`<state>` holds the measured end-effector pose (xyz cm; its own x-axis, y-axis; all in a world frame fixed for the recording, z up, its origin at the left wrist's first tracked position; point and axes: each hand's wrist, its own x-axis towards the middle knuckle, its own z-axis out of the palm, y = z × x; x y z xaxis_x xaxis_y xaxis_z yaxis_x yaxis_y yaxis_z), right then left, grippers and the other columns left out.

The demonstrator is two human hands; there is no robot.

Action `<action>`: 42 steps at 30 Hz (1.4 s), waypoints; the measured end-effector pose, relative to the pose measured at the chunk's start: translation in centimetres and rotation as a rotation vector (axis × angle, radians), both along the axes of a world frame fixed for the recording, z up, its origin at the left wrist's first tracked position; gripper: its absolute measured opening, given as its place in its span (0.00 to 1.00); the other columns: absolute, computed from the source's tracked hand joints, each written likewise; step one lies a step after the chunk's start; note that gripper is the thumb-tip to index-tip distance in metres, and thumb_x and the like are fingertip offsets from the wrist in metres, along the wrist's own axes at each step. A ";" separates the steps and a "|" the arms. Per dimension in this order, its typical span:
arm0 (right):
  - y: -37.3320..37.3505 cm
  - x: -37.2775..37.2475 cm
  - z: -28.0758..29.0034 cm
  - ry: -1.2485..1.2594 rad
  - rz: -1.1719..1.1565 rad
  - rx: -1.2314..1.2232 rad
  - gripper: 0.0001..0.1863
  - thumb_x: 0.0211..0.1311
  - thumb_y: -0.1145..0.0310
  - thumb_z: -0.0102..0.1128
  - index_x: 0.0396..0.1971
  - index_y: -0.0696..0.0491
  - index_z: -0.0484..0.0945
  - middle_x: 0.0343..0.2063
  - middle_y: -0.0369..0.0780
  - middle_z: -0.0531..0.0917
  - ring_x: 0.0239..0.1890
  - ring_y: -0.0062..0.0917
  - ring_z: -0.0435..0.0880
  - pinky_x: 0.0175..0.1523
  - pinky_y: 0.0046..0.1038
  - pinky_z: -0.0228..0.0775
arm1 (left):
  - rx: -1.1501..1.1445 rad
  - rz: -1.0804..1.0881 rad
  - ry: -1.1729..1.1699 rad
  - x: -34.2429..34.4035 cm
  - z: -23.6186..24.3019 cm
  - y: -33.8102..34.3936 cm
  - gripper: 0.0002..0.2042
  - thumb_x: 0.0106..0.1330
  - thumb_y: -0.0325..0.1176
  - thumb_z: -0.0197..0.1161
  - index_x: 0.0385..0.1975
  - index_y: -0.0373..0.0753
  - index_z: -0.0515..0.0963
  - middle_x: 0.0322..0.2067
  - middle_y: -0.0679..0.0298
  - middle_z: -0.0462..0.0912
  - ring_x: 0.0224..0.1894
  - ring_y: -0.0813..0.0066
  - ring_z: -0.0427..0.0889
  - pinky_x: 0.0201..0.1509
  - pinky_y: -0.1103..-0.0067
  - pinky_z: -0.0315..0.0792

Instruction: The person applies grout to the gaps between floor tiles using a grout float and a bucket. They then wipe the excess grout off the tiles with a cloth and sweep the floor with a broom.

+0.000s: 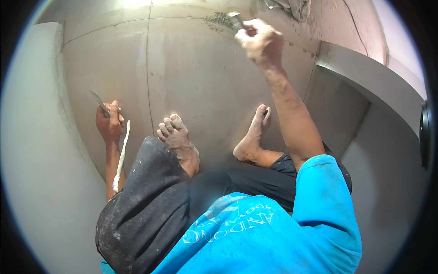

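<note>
1. At nine o'clock, a pale wall (34, 137) curves down the side of the view.
2. Between nine and ten o'clock, the left hand (109, 121) has its fingers curled closed around a thin flat blade (96, 100), whose free end slants up toward ten o'clock.
3. Between eight and nine, a narrow whitish strip (122, 157) stands in front of the left forearm, its lower end by the dark trousers (141, 201), which are speckled pale at the knee.
4. Near the centre, toward nine o'clock, the dusty left foot (180, 141) rests on the grey floor (205, 73), which thin seams divide.
5. At twelve o'clock, a dark, rough patch (220, 19) marks the floor.
6. Near the centre, toward three o'clock, is the right foot (253, 139).
7. At one o'clock, the right hand (262, 43), slightly blurred, is closed on a short dark tool (235, 21). The tool's end lies just beside the patch, near twelve; contact cannot be told.
8. Also at one o'clock, farther out, lies a crumpled grey cloth (296, 8).
9. At two o'clock, a pale curved ledge (365, 71) juts in.
</note>
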<state>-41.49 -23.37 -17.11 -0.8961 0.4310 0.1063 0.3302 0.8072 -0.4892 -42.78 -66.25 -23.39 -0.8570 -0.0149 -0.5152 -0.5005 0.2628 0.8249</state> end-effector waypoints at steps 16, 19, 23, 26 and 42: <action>-14.7 -13.8 -6.3 0.305 0.576 0.057 0.06 0.49 0.72 0.58 0.27 0.50 0.82 0.21 0.39 0.82 0.24 0.35 0.82 0.31 0.38 0.74 | -0.001 -0.020 0.002 0.0 -0.8 -0.3 0.12 0.69 0.35 0.63 0.27 0.42 0.66 0.25 0.66 0.76 0.15 0.85 0.72 0.14 0.85 0.65; -10.0 -13.2 -5.3 0.212 0.894 0.228 0.08 0.49 0.74 0.59 0.31 0.51 0.82 0.25 0.39 0.83 0.28 0.35 0.82 0.35 0.36 0.74 | 0.028 -0.012 0.010 0.2 -1.0 -0.4 0.12 0.69 0.35 0.62 0.28 0.43 0.66 0.25 0.66 0.75 0.15 0.87 0.70 0.13 0.86 0.62; -1.1 -9.3 -2.0 0.150 1.149 0.379 0.11 0.49 0.76 0.59 0.35 0.52 0.82 0.29 0.40 0.84 0.33 0.35 0.83 0.40 0.34 0.75 | 0.028 0.002 0.003 0.4 -0.8 -0.6 0.12 0.69 0.35 0.62 0.28 0.42 0.67 0.25 0.66 0.76 0.15 0.85 0.72 0.13 0.85 0.64; 6.0 -4.9 0.6 0.051 1.182 0.485 0.14 0.49 0.77 0.59 0.38 0.53 0.81 0.32 0.40 0.85 0.37 0.35 0.83 0.43 0.33 0.76 | 0.008 -0.002 -0.008 0.3 -0.5 -0.6 0.11 0.69 0.35 0.62 0.28 0.42 0.67 0.24 0.66 0.76 0.15 0.85 0.72 0.13 0.85 0.64; 6.5 7.0 -1.1 -0.103 0.190 0.301 0.12 0.49 0.67 0.64 0.36 0.51 0.83 0.30 0.41 0.86 0.32 0.32 0.84 0.38 0.34 0.80 | -0.039 -0.025 0.040 0.1 0.9 0.5 0.12 0.69 0.36 0.62 0.26 0.42 0.67 0.23 0.67 0.74 0.15 0.86 0.70 0.15 0.86 0.63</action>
<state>-34.44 -16.90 -18.26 -0.9698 0.2188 0.1080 0.1956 0.9617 -0.1922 -42.66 -65.71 -22.54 -0.8774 -0.0121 -0.4796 -0.4597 0.3069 0.8334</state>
